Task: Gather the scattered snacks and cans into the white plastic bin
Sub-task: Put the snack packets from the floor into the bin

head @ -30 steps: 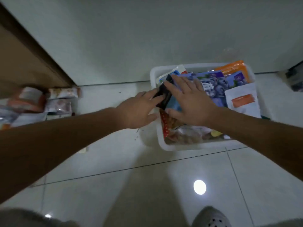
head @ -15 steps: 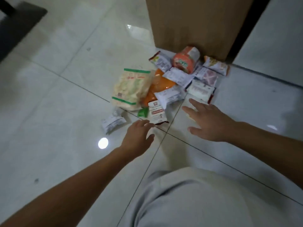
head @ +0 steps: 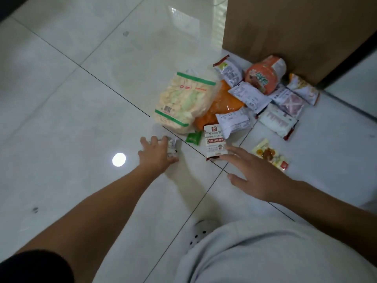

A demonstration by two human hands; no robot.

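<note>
A heap of snack packets lies on the pale tiled floor. It includes a big clear bag with green stripes point(head: 183, 103), an orange bag point(head: 226, 105), a round orange pack point(head: 263, 75) and several white sachets. My left hand point(head: 157, 154) is curled over a small white packet point(head: 172, 142) at the heap's near left edge. My right hand point(head: 255, 178) is spread open, its fingertips touching the near edge of a white-and-red packet point(head: 215, 141). The white bin is out of view.
A brown cabinet side point(head: 295, 31) stands right behind the heap. A small green sachet point(head: 192, 137) and a clear yellow packet point(head: 269, 155) lie near my right hand. My grey-clad knee point(head: 265, 252) and shoe point(head: 202, 231) fill the lower right.
A second ago both hands were pressing packets into the bin. The view then swung to the heap, and both hands have reached forward onto the nearest packets.
</note>
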